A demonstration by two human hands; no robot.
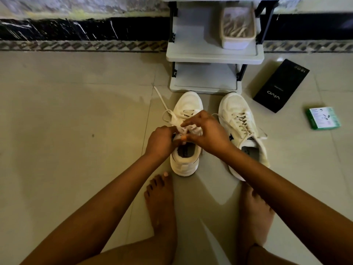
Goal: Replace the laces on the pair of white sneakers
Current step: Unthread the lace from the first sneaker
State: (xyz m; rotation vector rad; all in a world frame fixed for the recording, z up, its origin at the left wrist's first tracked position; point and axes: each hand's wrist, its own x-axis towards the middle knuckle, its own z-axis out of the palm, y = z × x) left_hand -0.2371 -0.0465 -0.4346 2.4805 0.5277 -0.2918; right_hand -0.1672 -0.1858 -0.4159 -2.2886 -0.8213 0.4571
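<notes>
Two white sneakers stand on the tiled floor, toes pointing away from me. Over the tongue of the left sneaker (188, 104) both hands work its white lace (165, 109). My left hand (161, 140) pinches the lace near the top eyelets. My right hand (207, 131) also pinches the lace, fingers curled over the knot area. One loose lace end trails up and to the left across the floor. The right sneaker (241, 119) is laced, its ends lying loose beside it.
A grey shelf rack (214, 56) stands just beyond the toes, holding a white basket (236, 27). A black phone box (280, 86) and a small green box (323, 118) lie at the right. My bare feet rest behind the sneakers.
</notes>
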